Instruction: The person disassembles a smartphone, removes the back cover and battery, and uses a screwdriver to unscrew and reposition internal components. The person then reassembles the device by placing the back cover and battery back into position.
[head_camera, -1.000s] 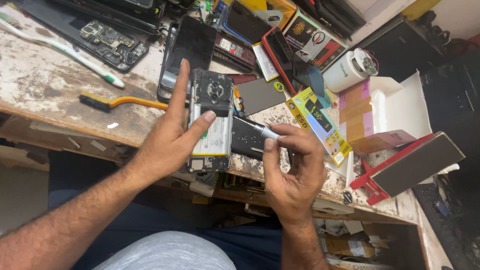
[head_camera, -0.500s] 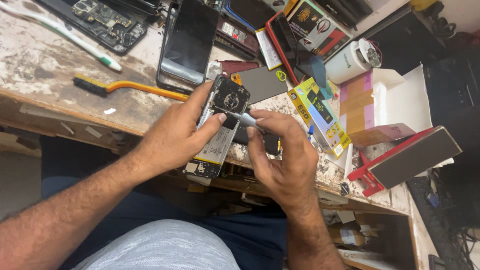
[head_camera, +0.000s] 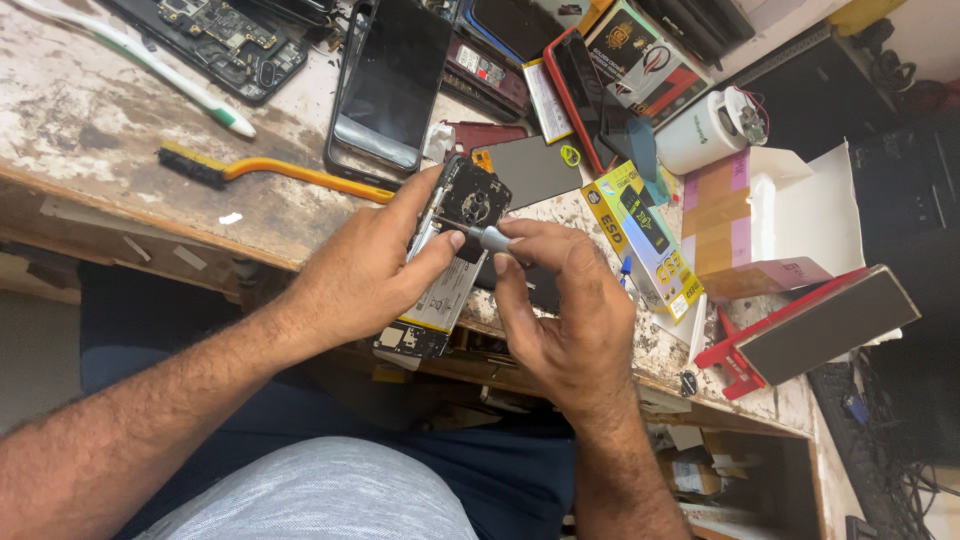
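Observation:
My left hand (head_camera: 375, 265) grips an opened phone (head_camera: 450, 262) with its back cover off, so the battery and the dark camera board show. The phone is tilted above the front edge of the workbench (head_camera: 120, 160). My right hand (head_camera: 570, 305) pinches a small grey screwdriver (head_camera: 488, 237) whose tip points at the upper part of the phone, near the left thumb. The tip itself is hidden between thumb and fingers.
On the bench lie an orange-handled brush (head_camera: 285, 172), a white and green toothbrush (head_camera: 150, 68), a black phone face up (head_camera: 392, 85), a circuit board (head_camera: 225, 35), several phones and boxes, a yellow box (head_camera: 645, 235), a white canister (head_camera: 705, 130) and a red-edged box (head_camera: 810, 325).
Both hands have shifted slightly toward me and to the right with the phone and screwdriver. The left fingers wrap closer around the phone's top than a second ago.

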